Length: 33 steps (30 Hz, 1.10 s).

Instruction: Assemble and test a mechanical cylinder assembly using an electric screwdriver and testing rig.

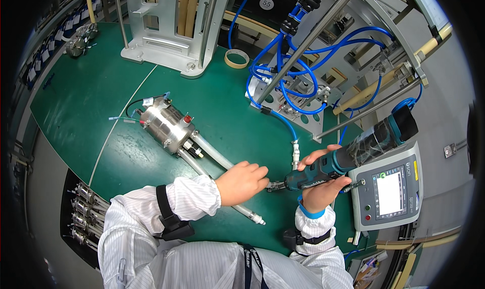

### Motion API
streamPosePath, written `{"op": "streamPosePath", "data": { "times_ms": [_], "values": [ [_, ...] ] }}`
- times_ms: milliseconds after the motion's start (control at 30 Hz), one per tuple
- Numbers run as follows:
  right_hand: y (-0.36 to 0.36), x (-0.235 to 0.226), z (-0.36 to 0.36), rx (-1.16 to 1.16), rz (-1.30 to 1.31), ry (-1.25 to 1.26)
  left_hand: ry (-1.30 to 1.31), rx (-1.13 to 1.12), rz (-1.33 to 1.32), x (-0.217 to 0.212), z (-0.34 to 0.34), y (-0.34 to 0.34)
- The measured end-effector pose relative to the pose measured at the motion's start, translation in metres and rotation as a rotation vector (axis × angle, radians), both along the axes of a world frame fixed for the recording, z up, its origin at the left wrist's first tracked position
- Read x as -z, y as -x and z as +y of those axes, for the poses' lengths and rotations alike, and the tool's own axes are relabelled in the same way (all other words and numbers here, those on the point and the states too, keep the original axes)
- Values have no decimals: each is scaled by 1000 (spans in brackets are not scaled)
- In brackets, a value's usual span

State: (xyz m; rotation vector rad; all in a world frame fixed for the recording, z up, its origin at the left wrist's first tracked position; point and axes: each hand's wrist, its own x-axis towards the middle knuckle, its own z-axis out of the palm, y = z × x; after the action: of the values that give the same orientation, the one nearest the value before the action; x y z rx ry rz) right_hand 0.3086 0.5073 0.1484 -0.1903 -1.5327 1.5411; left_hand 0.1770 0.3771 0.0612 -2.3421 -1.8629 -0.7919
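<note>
Frankly, the left hand (243,182) looks at risk: it sits right at the small metal head (276,186) of the teal-and-black cordless power tool (323,169), so a slip or stray trigger press could nip its fingertips. Those fingers curl together above clear braided hoses (214,152), though I cannot tell what they pinch; the right hand (319,197) is clamped around the tool's body. A tug on the hoses could drag the shiny steel cylindrical canister (164,125) across the green tabletop (76,99). Just behind the tool, a bright blue air line (285,121) with a white fitting (295,151) could snag it; the grey boxy touchscreen tester (364,208) crowds the right side, while a tan tape ring (235,65) lies farther off
</note>
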Motion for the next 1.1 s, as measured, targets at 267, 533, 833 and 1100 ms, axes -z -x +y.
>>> {"op": "streamPosePath", "data": {
  "times_ms": [267, 533, 833, 1100],
  "values": [
    [-1, -1, 2, -70, -24, -39, -29, -28, -10, 1, 0, -1],
    [1, -1, 4, -63, -5, -41, -30, -32, -4, 1, -1, -1],
    [-2, -1, 5, -89, -12, -27, -40, -34, -10, 2, 0, -2],
    [0, -2, 4, -91, -10, -28, -33, -44, -10, 2, 0, -1]
  ]
}}
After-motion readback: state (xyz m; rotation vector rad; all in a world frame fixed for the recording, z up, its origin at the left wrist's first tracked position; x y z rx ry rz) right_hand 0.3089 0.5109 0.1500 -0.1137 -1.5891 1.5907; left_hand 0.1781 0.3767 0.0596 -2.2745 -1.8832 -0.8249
